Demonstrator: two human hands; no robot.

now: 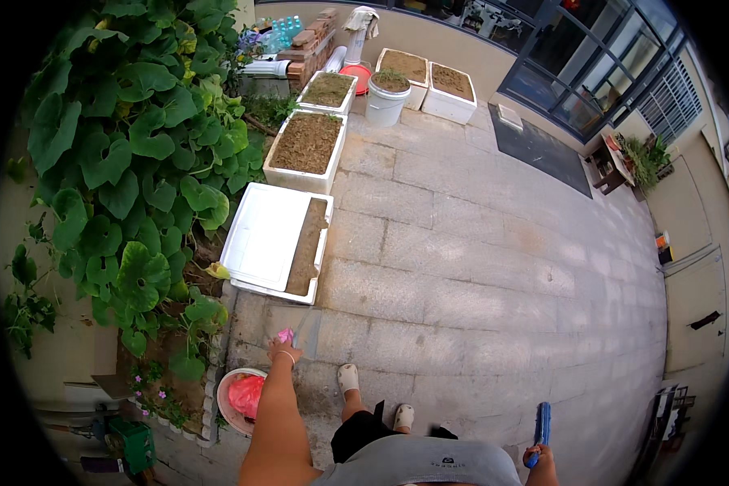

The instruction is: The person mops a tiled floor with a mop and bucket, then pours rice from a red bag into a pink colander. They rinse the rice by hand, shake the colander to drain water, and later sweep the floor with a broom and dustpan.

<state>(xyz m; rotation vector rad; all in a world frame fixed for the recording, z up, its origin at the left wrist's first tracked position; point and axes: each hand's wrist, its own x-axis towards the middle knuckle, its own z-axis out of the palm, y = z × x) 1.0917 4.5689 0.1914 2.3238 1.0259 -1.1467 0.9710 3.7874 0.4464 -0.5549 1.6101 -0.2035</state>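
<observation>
My left hand [283,351] reaches forward, fingers closed around a small pink thing [285,334] whose kind I cannot make out. Just beyond it lies a white foam box [322,243] of soil, mostly covered by a white foam lid [263,235]. Left of my forearm stands a pale bucket [223,398] with a crumpled pinkish-red plastic bag [246,394] in it. Low on the right, my right hand [540,458] is wrapped round a long blue object [543,423], held upright at my side.
Leafy vines [146,146] crowd the left side above a garden bed with an edging [213,405]. More soil-filled foam boxes [304,176] and a white bucket [386,105] stand ahead. Stone paving [478,283] stretches right, toward a dark mat [543,154] by a glass door.
</observation>
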